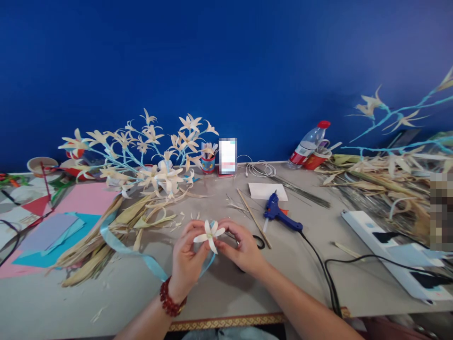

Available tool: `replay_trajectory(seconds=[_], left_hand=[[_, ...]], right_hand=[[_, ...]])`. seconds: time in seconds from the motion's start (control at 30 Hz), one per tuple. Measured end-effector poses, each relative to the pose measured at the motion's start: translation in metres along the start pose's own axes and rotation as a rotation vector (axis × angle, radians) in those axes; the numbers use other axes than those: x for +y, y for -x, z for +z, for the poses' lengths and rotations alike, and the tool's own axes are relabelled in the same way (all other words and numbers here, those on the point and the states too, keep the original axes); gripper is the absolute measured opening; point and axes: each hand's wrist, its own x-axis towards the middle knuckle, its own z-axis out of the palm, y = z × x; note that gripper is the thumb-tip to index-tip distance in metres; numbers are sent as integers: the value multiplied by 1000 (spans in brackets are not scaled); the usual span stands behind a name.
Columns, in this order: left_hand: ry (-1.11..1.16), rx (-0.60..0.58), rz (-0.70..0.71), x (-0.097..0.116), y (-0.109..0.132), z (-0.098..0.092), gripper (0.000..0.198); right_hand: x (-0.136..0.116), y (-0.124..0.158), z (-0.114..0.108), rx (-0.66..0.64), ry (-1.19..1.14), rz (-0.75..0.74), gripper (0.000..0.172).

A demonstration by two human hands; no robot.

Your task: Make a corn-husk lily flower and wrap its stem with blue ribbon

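Note:
A small white flower with narrow pointed petals (209,234) faces up between my two hands, near the middle of the table. My left hand (189,252) wears a red bead bracelet and pinches the flower from the left. From the right, my right hand (240,245) closes its fingers at the flower's edge. Light blue ribbon (141,257) runs from the dried husks on the left toward my left hand, and a bit of it shows beneath the flower. Black-handled scissors (259,242) lie partly hidden behind my right hand.
A blue glue gun (279,212) and a wooden stick (255,219) lie right of my hands. Flower branches (141,146) stand at the back left. Dried husks (95,245) and coloured paper (56,236) lie left. A power strip (382,255) and bottle (306,146) are on the right.

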Motion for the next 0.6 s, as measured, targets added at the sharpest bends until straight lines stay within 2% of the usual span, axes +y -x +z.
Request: replay_trajectory(seconds=[0.27, 0.4, 0.5, 0.6], left_hand=[[14, -27, -36, 2, 0, 2, 9], [99, -5, -96, -1, 2, 4, 16], [145, -2, -179, -3, 4, 5, 22], [156, -58, -237, -3, 5, 7, 18]], right_hand=[[-6, 0, 0, 9, 17, -47, 12], [-6, -1, -1, 31, 35, -73, 12], [-3, -4, -10, 103, 118, -64, 9], [2, -8, -24, 235, 257, -30, 7]])
